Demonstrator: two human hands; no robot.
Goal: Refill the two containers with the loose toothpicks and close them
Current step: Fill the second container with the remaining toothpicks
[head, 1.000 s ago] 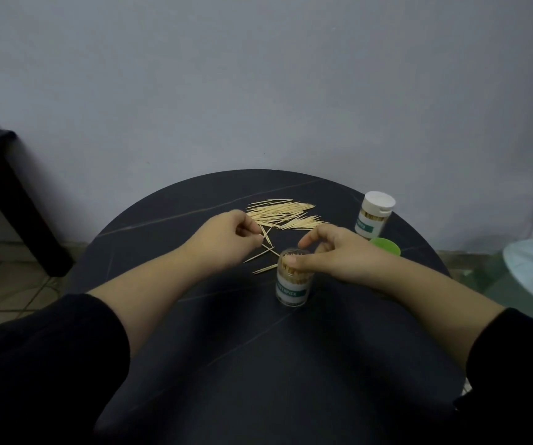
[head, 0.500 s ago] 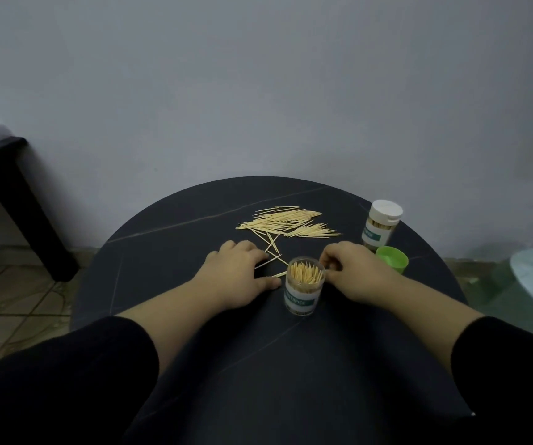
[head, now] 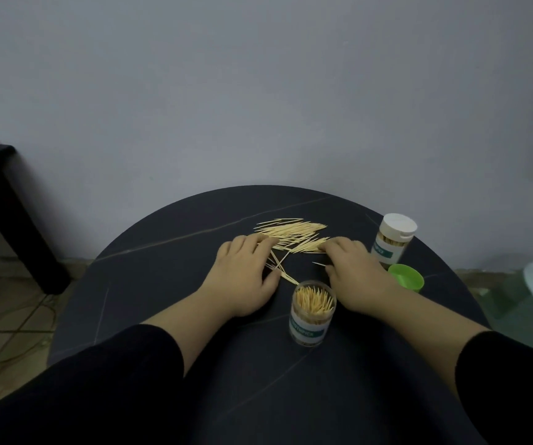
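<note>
I've moved off the open container point(head: 311, 311) to the far toothpicks point(head: 291, 231) for another load, I judge; left hand point(head: 242, 277) flat on them; right hand point(head: 355, 274) at their edge, grip unclear.

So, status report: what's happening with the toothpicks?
Left hand rests on loose toothpicks; right hand at them, grip unclear. Near jar open, well filled; far jar capped. Green lid off, beside right hand.

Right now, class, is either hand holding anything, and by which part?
Left hand holds nothing; its fingers rest on the loose toothpicks. Right hand touches the pile's right end; a pinch cannot be told.
</note>
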